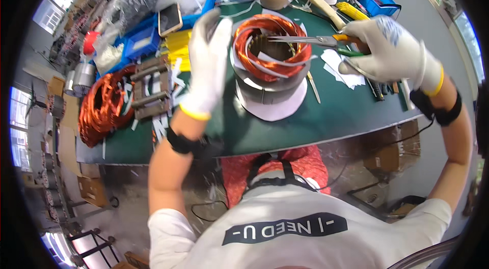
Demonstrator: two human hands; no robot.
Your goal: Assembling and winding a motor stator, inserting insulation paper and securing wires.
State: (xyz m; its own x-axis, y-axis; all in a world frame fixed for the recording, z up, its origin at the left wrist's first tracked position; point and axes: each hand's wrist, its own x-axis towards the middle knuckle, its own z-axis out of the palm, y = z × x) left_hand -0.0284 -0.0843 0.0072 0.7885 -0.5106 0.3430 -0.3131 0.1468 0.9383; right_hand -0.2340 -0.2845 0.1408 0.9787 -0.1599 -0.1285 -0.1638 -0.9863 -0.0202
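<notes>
Right hand (388,51) grasping scissors (323,41) over the copper coil (294,67), left hand (208,60) holding nothing, hovering beside it, papers (340,68) lying on the table (333,124).

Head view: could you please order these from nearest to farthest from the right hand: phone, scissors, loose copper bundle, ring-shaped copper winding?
1. Scissors: held in the right hand.
2. Ring-shaped copper winding: to its left, near the blade tips.
3. Phone: farther left, past the left hand.
4. Loose copper bundle: far left.
</notes>
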